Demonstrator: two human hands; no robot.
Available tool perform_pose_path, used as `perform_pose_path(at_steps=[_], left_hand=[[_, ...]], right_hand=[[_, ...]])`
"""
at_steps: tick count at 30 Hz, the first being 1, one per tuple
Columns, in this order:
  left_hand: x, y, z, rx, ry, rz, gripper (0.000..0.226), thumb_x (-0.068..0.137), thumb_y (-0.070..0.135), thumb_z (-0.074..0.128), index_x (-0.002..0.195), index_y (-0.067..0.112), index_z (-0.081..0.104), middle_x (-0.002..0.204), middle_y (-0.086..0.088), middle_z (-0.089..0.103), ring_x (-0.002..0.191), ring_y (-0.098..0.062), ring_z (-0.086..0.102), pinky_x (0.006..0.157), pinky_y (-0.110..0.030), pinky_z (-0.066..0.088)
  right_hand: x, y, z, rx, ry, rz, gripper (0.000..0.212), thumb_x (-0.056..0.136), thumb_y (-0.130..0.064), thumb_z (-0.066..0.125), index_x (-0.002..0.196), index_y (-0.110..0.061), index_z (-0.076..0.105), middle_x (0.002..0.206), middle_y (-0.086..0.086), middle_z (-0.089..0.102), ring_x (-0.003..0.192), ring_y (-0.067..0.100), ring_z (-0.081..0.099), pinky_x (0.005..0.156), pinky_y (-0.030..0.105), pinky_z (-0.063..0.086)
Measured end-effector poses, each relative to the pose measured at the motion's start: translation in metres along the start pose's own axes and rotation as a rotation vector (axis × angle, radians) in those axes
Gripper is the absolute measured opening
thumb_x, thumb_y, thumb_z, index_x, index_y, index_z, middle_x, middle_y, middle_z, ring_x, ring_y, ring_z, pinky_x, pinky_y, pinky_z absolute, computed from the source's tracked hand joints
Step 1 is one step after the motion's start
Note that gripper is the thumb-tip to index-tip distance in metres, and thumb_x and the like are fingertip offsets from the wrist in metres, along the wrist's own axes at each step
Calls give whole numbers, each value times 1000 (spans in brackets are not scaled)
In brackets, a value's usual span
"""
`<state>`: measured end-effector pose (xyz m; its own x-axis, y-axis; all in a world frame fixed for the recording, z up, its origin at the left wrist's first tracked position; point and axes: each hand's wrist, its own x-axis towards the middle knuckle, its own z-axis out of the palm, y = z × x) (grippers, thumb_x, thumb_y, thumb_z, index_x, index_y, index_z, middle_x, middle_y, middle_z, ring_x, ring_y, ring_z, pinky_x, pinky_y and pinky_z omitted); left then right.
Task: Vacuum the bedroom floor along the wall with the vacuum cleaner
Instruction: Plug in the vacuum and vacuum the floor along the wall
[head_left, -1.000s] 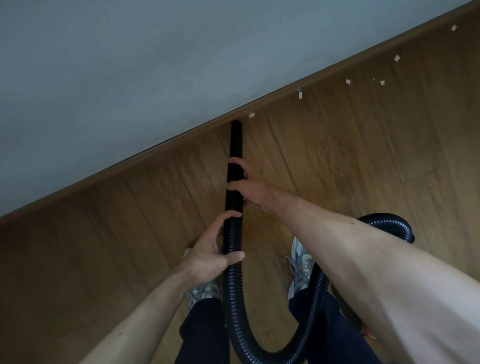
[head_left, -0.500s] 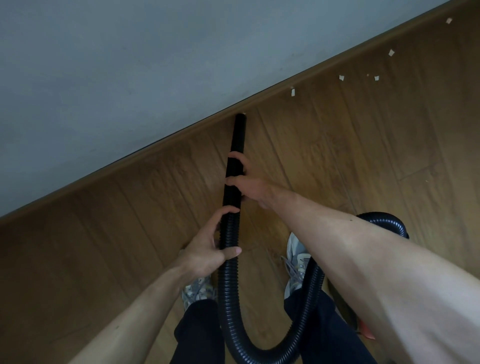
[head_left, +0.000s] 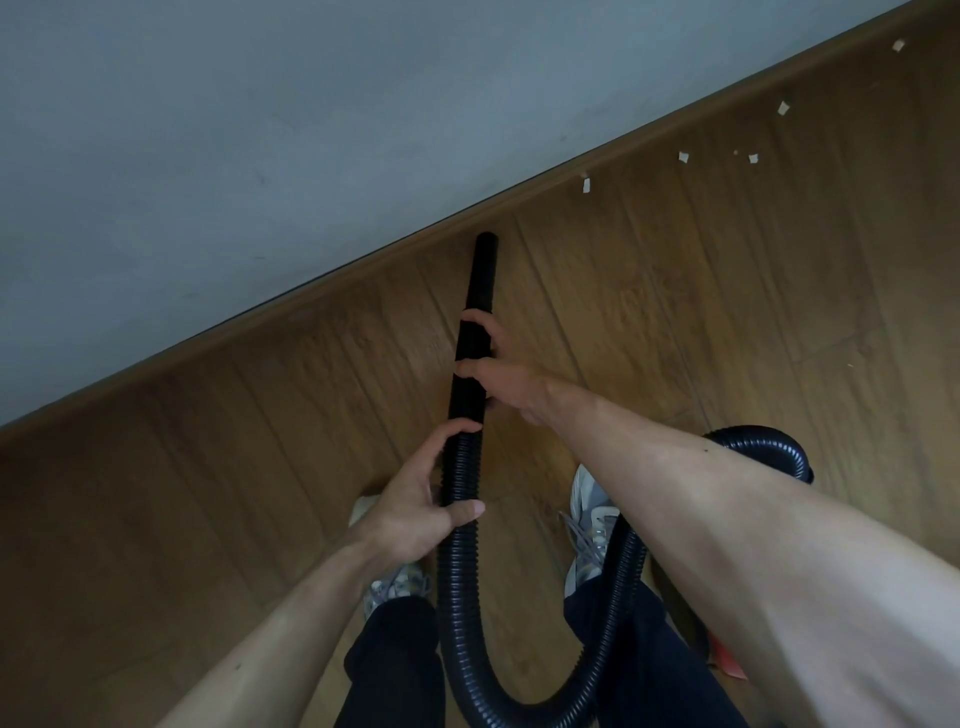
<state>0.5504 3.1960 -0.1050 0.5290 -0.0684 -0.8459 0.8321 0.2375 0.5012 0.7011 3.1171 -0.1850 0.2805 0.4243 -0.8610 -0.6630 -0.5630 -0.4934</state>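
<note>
1. Gripping of the black vacuum tube (head_left: 479, 291) is seen with both hands; its tip is set on the wooden floor (head_left: 727, 322) just beside the baseboard (head_left: 535, 195), at the far centre.
2. Right hand (head_left: 501, 371) is clenched round the rigid tube, farther out, fingers wrapped over it.
3. Left hand (head_left: 415, 501) is clenched round the ribbed hose (head_left: 457, 571) nearer the body, thumb laid across the front.
4. Hose is looped down between the legs, then up to the right behind the right forearm.
5. Grey wall (head_left: 260, 130) is seen across the far left.
6. Small pale paper scraps (head_left: 585, 184) are scattered on the floor along the baseboard, far right, apart from the tube tip.
7. Grey sneakers (head_left: 589, 525) are seen near, either side of the hose.
</note>
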Motion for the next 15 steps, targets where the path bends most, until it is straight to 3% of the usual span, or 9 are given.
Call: perform_pose_path(at_steps=[4,12,15], left_hand=[[10,10,1,32,-10,12,70,87,-5,68,129,47,45,126,9,49,106,-9,55,74,-13,53],[37,29,16,149,-50,57,69,86,-1,70,127,48,45,127,8,52,107,-2,52,76,-9,50],[48,37,21,210,-55,66,70,85,1,72,126,52,44,126,12,51,112,-1,49,86,-14,48]], right_hand=[[4,-7,-9,27,40,-8,67,94,-2,58,145,-41,37,132,3,48,115,25,53,84,44,59],[4,-16,-48,97,85,-24,67,93,1,58,144,-39,39,129,3,49,114,26,54,80,40,59],[5,-18,-62,109,102,-33,67,93,1,57,144,-39,38,120,-3,49,113,23,53,84,43,59]])
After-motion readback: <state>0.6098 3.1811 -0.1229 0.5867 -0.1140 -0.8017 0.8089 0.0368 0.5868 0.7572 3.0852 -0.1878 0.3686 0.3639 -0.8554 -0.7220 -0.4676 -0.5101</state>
